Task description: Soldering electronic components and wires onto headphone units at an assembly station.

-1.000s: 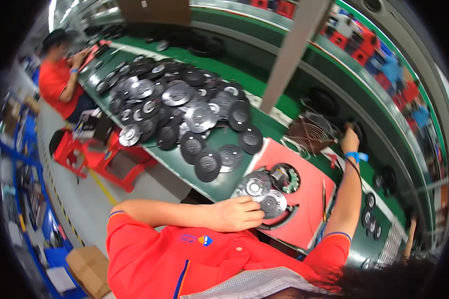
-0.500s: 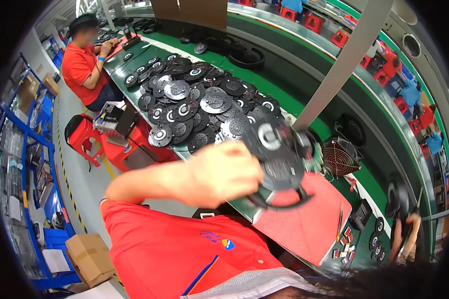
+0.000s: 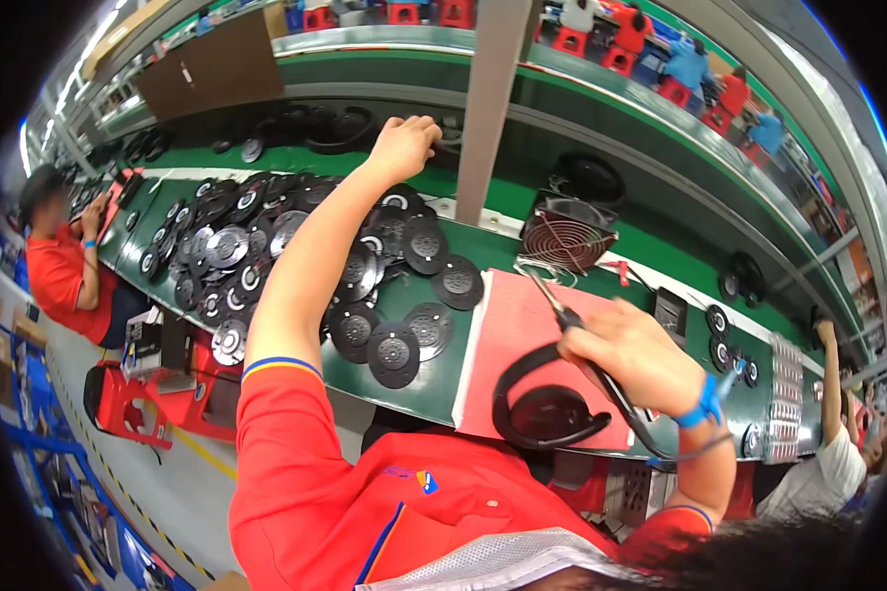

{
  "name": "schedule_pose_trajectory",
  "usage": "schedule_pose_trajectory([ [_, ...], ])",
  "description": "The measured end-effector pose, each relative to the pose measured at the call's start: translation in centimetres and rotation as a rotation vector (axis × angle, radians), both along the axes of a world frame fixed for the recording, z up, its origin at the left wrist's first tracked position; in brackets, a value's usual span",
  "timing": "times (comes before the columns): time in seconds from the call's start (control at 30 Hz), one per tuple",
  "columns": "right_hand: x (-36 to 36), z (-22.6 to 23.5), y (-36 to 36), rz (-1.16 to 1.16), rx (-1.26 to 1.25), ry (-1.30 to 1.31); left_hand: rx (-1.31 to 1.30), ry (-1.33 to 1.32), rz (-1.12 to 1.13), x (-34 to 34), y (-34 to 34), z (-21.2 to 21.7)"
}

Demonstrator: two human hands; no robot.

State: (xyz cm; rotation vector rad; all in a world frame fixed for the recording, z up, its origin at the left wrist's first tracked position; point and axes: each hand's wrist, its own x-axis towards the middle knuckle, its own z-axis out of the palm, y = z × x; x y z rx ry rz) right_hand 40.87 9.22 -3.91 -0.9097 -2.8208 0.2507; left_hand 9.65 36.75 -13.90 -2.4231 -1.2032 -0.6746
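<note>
Left hand [image 3: 404, 146] is reaching far over the discs [image 3: 266, 246], fingers curled on something unclear; right hand [image 3: 626, 357] is gripping a tool [image 3: 572, 320] above the red mat [image 3: 522, 335].

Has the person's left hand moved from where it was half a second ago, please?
Yes. The left hand has left the red mat and reached forward past the pile of black discs.

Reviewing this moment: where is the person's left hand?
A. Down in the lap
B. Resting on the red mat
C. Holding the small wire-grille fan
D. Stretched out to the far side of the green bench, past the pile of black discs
D: the left hand is stretched over the pile of black discs to the far side of the green bench, away from the red mat and the fan.
</note>
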Motion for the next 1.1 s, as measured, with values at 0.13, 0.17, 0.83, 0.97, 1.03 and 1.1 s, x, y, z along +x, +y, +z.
schedule_pose_trajectory([
  [0.13,-1.3,-2.3,1.9,0.038,0.161,-0.008,-0.304,0.102,0.171,1.5,-5.3,3.2],
  [0.17,-1.1,-3.1,2.2,0.021,0.152,-0.007,-0.477,0.151,0.189,1.8,-7.2,4.6],
  [0.83,4.3,-13.6,-5.6,-0.463,0.083,0.601,-0.522,-0.207,-0.748,9.0,-31.1,-3.7],
  [0.97,3.3,-15.8,-7.4,-0.475,0.111,0.693,-0.376,-0.3,-0.647,10.8,-25.8,-2.0],
  [1.03,2.9,-15.7,-8.1,-0.437,0.095,0.655,-0.416,-0.26,-0.446,12.1,-22.5,-2.3],
  [1.1,2.9,-15.2,-9.2,-0.454,-0.075,0.693,-0.438,-0.29,-0.445,13.6,-20.1,-3.7],
])
